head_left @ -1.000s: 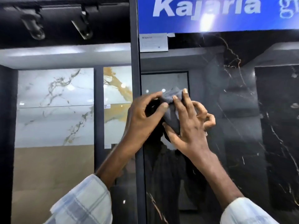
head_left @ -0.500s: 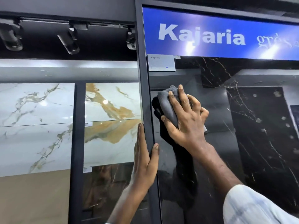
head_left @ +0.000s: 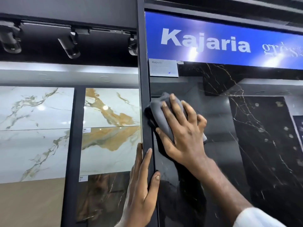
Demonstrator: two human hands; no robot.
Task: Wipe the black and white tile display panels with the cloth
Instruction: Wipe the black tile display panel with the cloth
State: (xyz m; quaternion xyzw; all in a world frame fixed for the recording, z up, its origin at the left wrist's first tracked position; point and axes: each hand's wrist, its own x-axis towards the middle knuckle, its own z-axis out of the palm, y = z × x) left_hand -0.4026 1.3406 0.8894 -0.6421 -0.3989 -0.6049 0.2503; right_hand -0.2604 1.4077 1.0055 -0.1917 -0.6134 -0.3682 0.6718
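While your right hand (head_left: 183, 133) presses on it, the cloth (head_left: 161, 117) shows as a grey, soft, bunched wad, folded over itself, with one small corner poking out past the little-finger side. It sits on the upper left part of the black tile panel (head_left: 221, 145), its left edge touching the dark frame post (head_left: 144, 95), below the small label card (head_left: 163, 68). Most of the cloth is under your palm and fingers. Your index and middle fingers lie straight across it, your thumb is spread out just under its lower edge, and your outer two fingers are bent. The hand is flat and pressing, not a fist. The black panel is glossy, with thin pale veins and heavy reflections. Your left hand (head_left: 141, 190) is lower down on the frame post, clear of the cloth. Its fingers point straight up along the post, its thumb is on the post's panel side, and it holds nothing. The white marble panels (head_left: 36, 128) with gold-brown veining are left of the post. The blue sign (head_left: 213, 41) runs above the black panel.
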